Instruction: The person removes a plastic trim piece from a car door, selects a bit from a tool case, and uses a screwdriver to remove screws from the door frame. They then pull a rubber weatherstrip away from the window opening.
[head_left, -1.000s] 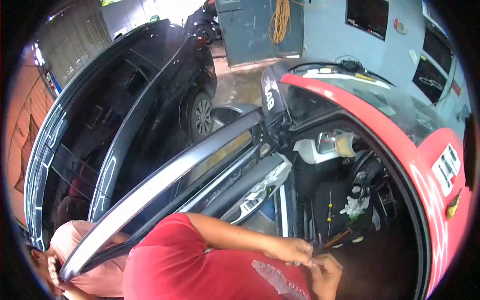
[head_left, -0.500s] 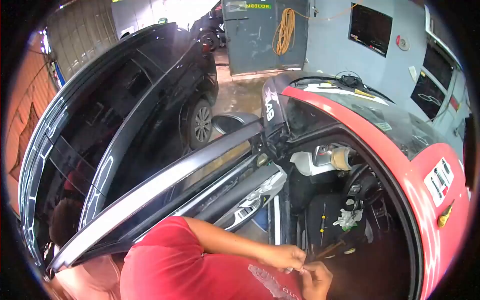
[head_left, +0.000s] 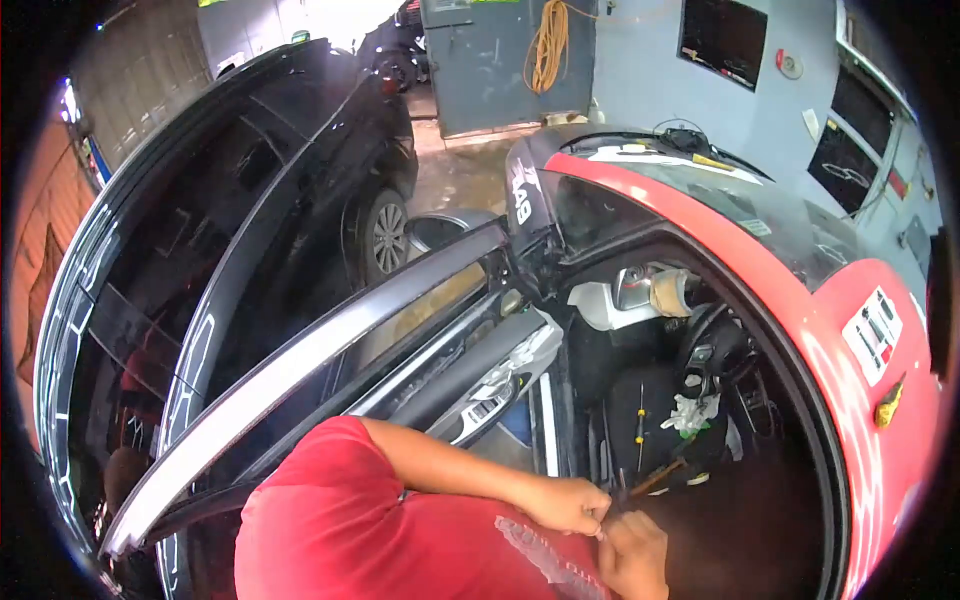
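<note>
Left hand (head_left: 568, 505) and right hand (head_left: 635, 553) near dark seat (head_left: 620, 398), pale wall (head_left: 640, 95) beyond

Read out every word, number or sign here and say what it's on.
Nothing reads with certainty.
Dark front bodywork: big pale characters, too skewed.
Red shirt: print, too blurred.
White sticker on the red roof: too small.
Dark wall panel: tiny lettering, unreadable.
Grey door: green strip cut off.

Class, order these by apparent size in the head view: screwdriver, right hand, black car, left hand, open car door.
Black car
Open car door
Left hand and right hand: too alike to rank
Screwdriver
</note>
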